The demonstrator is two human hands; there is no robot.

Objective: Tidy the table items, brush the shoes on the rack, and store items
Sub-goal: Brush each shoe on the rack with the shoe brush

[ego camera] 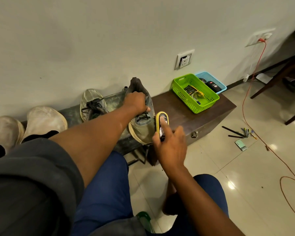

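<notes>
My left hand (136, 102) grips a grey-green sneaker (141, 126) by its collar, tilted with the toe toward me, over the low metal rack (114, 99). My right hand (170, 143) holds a yellow shoe brush (161, 121) with its bristles against the sneaker's right side near the toe. The matching sneaker (92, 104) lies on the rack to the left, laces loose. Two off-white shoes (44, 121) stand further left on the rack.
A dark wooden box (186, 113) beside the rack carries a green basket (194, 92) and a blue basket (211, 80) with small items. Pens (237, 133) and a card lie on the tiled floor. An orange cable (252, 92) runs from a wall socket. Chair legs stand at the right.
</notes>
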